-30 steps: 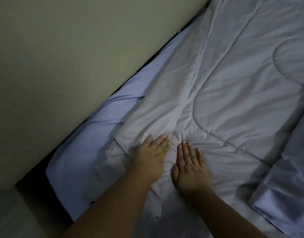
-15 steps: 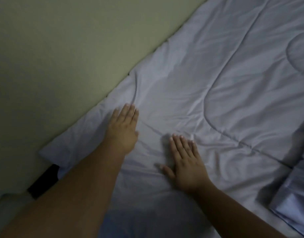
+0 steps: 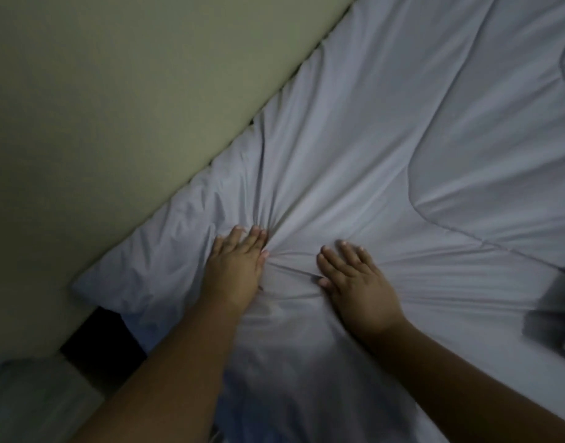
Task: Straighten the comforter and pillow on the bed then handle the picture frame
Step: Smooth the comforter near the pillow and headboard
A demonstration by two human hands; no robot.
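We press our left hand (image 3: 236, 270) and right hand (image 3: 359, 284) flat, fingers straight, on the comforter (image 3: 402, 139), whose length runs far-right along the wall (image 3: 115, 107), creases bunched between the hands, nearer the left.

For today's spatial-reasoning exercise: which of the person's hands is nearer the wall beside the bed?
Left. The left hand presses the comforter a short way from the wall; the right hand lies flat on it, farther toward the bed's middle.
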